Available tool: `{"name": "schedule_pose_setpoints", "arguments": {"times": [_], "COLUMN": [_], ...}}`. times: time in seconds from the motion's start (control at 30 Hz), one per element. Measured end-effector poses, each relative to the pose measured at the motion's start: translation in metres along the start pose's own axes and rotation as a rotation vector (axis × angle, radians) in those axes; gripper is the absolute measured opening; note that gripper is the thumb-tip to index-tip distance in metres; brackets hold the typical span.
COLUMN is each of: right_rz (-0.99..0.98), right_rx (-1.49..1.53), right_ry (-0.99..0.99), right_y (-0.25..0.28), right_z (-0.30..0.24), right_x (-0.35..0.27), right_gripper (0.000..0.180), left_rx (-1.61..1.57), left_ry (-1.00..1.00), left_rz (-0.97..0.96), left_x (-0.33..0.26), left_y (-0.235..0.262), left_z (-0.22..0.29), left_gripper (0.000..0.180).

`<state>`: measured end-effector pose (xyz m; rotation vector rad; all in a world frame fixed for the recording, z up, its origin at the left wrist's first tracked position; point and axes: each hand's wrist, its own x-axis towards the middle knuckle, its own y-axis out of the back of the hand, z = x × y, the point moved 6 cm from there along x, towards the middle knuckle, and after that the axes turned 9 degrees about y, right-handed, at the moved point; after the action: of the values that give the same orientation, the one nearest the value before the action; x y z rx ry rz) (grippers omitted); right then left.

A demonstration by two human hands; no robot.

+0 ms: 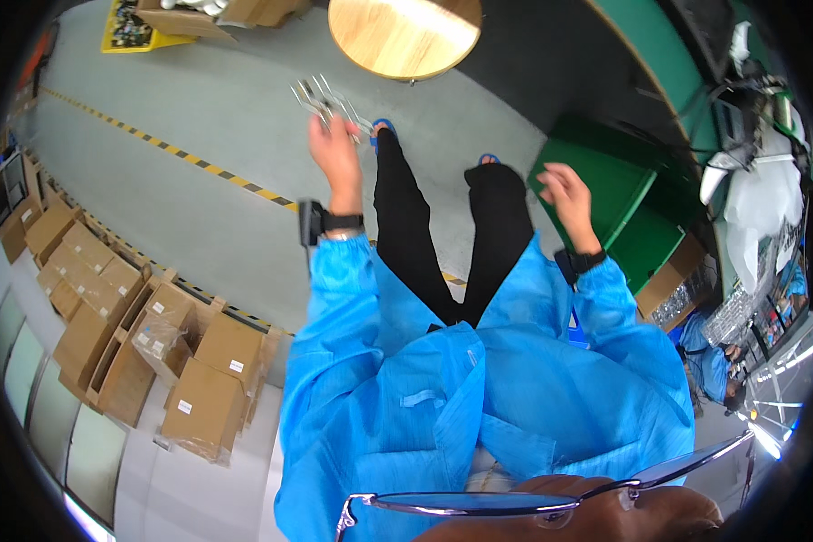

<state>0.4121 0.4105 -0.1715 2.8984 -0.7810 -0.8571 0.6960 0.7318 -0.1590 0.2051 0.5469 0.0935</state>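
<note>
My left hand [336, 149] is closed around a bundle of thin, shiny bent metal rods [314, 94]. Their ends stick out beyond the fingers over the grey floor, and their exact kind is too blurred to tell. On the other side, my right hand [566, 197] hangs in the air near a green cabinet [605, 172]. Its fingers are loosely bent and a little apart, and nothing shows in them. Both wrists wear dark bands below blue sleeves.
A round wooden tabletop [405, 36] stands ahead. Far left is a yellow bin [144, 41] beside an open carton [244, 11]. Stacked cardboard boxes [203, 406] line the left, past a striped floor line [199, 164]. White plastic sheeting [763, 208] hangs at right, near another person [706, 361].
</note>
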Motion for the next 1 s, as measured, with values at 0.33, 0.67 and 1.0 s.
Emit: {"name": "schedule_pose_setpoints", "arguments": {"times": [0.33, 0.67, 1.0], "right_rz": [-0.014, -0.327, -0.793], "right_rx": [0.122, 0.744, 0.473], "right_ry": [-0.001, 0.095, 0.736], "right_y": [-0.099, -0.131, -0.236], "right_z": [0.078, 0.048, -0.029], "right_x": [0.329, 0.4, 0.474], "right_gripper": [0.055, 0.058, 0.062], "left_rx": [-0.065, -0.068, 0.148], "left_ry": [-0.432, -0.428, -0.662], "left_rz": [-0.226, -0.453, -0.605], "left_x": [0.169, 0.206, 0.214], "left_y": [-0.107, -0.116, -0.102], "left_z": [0.026, 0.008, 0.019], "left_gripper": [0.026, 0.033, 0.031]}}
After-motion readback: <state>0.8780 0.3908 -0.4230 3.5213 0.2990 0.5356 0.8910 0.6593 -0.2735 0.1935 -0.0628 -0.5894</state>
